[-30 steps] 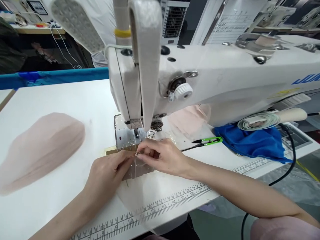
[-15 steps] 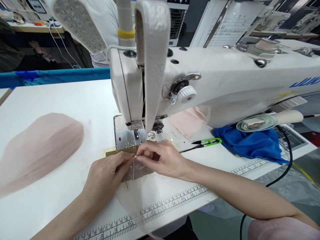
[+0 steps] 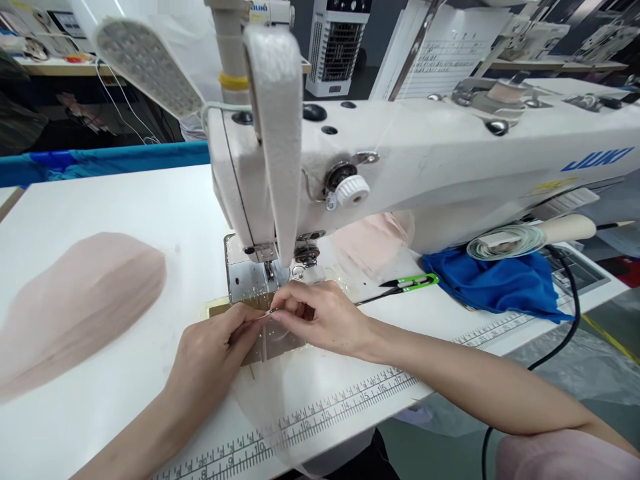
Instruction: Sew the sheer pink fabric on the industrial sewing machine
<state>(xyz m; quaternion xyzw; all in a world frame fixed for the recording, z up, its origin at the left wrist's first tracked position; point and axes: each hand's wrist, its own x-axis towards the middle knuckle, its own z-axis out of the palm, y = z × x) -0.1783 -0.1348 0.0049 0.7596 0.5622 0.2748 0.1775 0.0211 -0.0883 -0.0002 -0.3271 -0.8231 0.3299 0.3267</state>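
Observation:
In front of the sewing machine's presser foot point(image 3: 270, 271), my left hand point(image 3: 213, 353) pinches the edge of a thin, sheer fabric point(image 3: 267, 407) between thumb and fingers. My right hand point(image 3: 333, 317) pinches the same edge just beside it, so the fingertips nearly meet. The fabric hangs down over the table's front edge, almost see-through. A metal needle plate point(image 3: 245, 280) lies just behind the hands. What exactly lies between the right fingertips is too small to make out beyond the fabric edge.
The white sewing machine point(image 3: 425, 147) spans the right. Green-handled thread snips point(image 3: 417, 283), a blue cloth point(image 3: 495, 287) and a rolled pale-green strip point(image 3: 495, 241) lie to the right. Pale pink fabric point(image 3: 373, 241) sits under the machine arm; another sheer pink piece point(image 3: 90, 300) lies left.
The camera view has shifted slightly, so the machine head appears further left and lower. Both hands keep their pinch on the fabric edge, almost unmoved.

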